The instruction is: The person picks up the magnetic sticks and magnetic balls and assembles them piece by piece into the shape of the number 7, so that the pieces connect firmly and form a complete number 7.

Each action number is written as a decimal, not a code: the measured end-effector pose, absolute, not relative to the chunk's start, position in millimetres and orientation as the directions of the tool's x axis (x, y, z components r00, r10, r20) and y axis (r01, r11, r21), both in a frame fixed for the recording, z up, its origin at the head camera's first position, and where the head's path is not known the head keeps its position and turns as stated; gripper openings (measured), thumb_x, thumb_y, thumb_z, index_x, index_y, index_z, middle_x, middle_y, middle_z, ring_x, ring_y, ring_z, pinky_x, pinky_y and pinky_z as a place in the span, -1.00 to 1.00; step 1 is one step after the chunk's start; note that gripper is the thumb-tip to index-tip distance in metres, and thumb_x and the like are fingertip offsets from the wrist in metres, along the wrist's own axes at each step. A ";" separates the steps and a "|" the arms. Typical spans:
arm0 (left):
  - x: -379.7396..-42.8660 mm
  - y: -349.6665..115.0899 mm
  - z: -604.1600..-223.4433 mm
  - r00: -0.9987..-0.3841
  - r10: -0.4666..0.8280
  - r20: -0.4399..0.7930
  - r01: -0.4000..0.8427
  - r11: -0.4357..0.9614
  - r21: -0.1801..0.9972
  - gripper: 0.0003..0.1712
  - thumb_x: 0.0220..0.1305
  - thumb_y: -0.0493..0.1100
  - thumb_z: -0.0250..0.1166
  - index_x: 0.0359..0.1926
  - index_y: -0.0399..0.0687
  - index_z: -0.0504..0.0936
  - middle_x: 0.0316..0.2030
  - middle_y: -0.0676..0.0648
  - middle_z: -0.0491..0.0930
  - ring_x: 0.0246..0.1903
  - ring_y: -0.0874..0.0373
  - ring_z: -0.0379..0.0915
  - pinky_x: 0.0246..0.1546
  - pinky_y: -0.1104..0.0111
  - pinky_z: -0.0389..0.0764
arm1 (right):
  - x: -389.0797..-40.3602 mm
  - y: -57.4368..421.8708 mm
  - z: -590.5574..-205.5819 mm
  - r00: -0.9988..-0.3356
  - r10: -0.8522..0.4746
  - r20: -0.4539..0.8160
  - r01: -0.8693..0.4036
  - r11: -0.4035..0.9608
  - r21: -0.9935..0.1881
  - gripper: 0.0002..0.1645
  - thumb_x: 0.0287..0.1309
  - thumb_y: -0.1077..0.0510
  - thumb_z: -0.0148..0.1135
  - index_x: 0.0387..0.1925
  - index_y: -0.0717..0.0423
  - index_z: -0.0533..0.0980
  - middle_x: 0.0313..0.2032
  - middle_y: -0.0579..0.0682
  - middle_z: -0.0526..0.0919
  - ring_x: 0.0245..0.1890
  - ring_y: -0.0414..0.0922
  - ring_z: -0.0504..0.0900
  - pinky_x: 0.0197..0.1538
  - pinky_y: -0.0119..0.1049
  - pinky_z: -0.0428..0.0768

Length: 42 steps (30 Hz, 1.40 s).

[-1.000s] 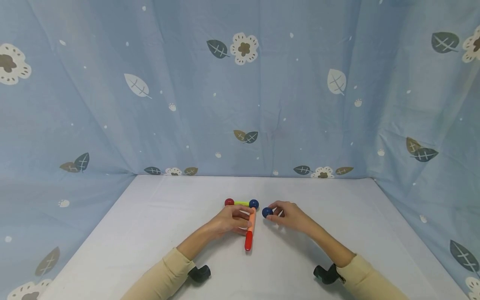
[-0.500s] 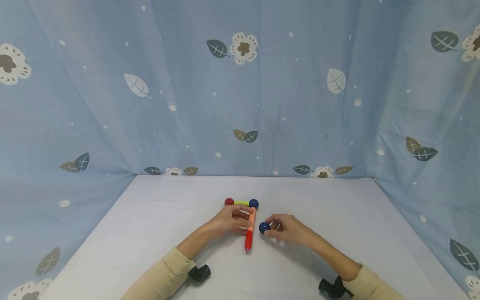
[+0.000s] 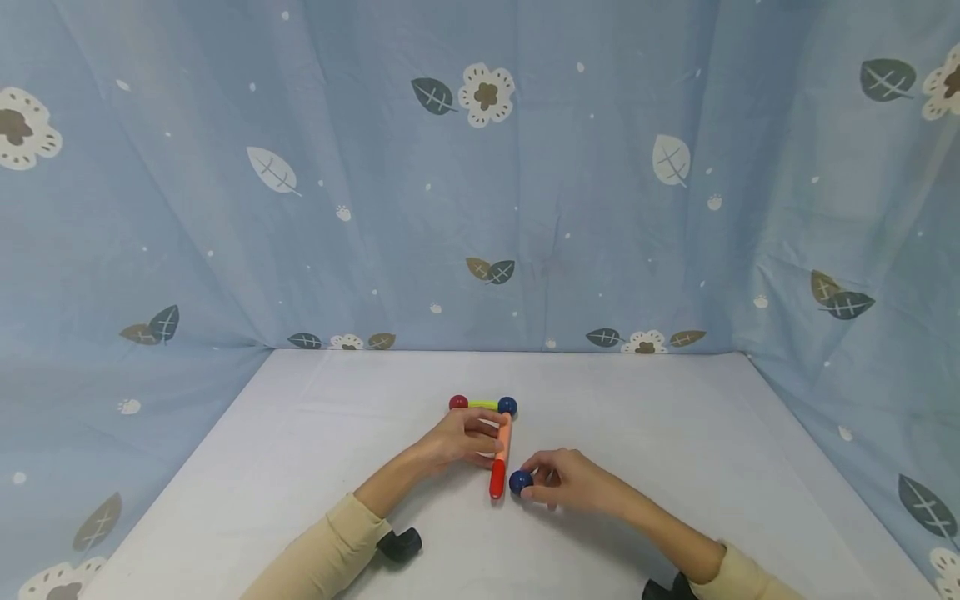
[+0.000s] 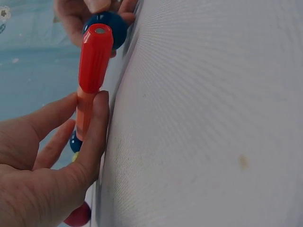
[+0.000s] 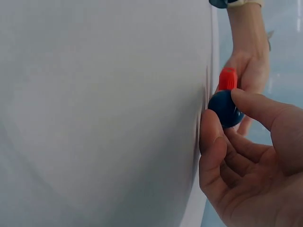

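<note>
My left hand (image 3: pixel 457 439) pinches an orange magnetic stick (image 3: pixel 503 439) between thumb and fingers. A red magnetic stick (image 3: pixel 497 479) lies in line with its near end; a small metal dot shows on the red tip in the left wrist view. My right hand (image 3: pixel 573 481) holds a blue ball (image 3: pixel 521 481) between thumb and fingertips, close to the right of the red stick's near end. At the orange stick's far end sits another blue ball (image 3: pixel 507 406). A yellow-green stick (image 3: pixel 483 405) runs left from it to a red ball (image 3: pixel 458 402), partly behind my left hand.
A white cloth covers the table (image 3: pixel 337 417), and a blue patterned curtain (image 3: pixel 480 208) hangs behind and at the sides. Black wrist camera mounts (image 3: pixel 400 545) show below both forearms, low over the table.
My right hand has brought its blue ball nearer to me and slightly left, from beside the far blue ball to beside the red stick's near end. My left hand stays in place.
</note>
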State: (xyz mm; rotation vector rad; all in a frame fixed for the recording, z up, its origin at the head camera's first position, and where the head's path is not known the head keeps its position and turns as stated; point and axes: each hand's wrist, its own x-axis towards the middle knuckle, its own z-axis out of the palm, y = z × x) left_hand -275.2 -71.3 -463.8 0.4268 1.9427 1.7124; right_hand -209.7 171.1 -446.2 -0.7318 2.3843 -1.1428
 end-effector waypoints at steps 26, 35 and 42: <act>-274.8 -72.1 -462.2 -0.824 0.543 -0.163 -0.095 0.151 0.984 -0.49 0.20 -0.32 0.37 0.19 -0.21 0.53 -0.01 -0.28 0.52 -0.17 0.06 0.59 -0.20 0.12 0.71 | -186.3 156.1 -448.4 -0.740 -0.645 -0.189 -0.177 0.457 -0.872 -0.67 0.22 0.05 0.33 -0.04 0.13 0.60 -0.51 -0.11 0.63 -0.62 -0.25 0.52 -0.55 -0.50 0.45; -274.7 -71.8 -462.8 -0.818 0.554 -0.154 -0.086 0.146 0.986 -0.49 0.21 -0.31 0.36 0.20 -0.23 0.51 0.01 -0.32 0.51 -0.17 0.07 0.59 -0.19 0.11 0.71 | -185.0 153.5 -448.2 -0.741 -0.635 -0.219 -0.132 0.457 -0.879 -0.65 0.21 0.04 0.34 -0.04 0.15 0.61 -0.50 -0.11 0.65 -0.63 -0.23 0.51 -0.59 -0.47 0.43; -274.7 -71.6 -465.3 -0.825 0.544 -0.153 -0.089 0.142 0.986 -0.48 0.19 -0.31 0.38 0.19 -0.22 0.53 -0.01 -0.29 0.53 -0.16 0.06 0.60 -0.20 0.12 0.71 | -183.3 149.9 -447.5 -0.746 -0.616 -0.254 -0.085 0.466 -0.881 -0.67 0.20 0.02 0.34 -0.07 0.11 0.62 -0.51 -0.11 0.65 -0.64 -0.21 0.49 -0.62 -0.45 0.39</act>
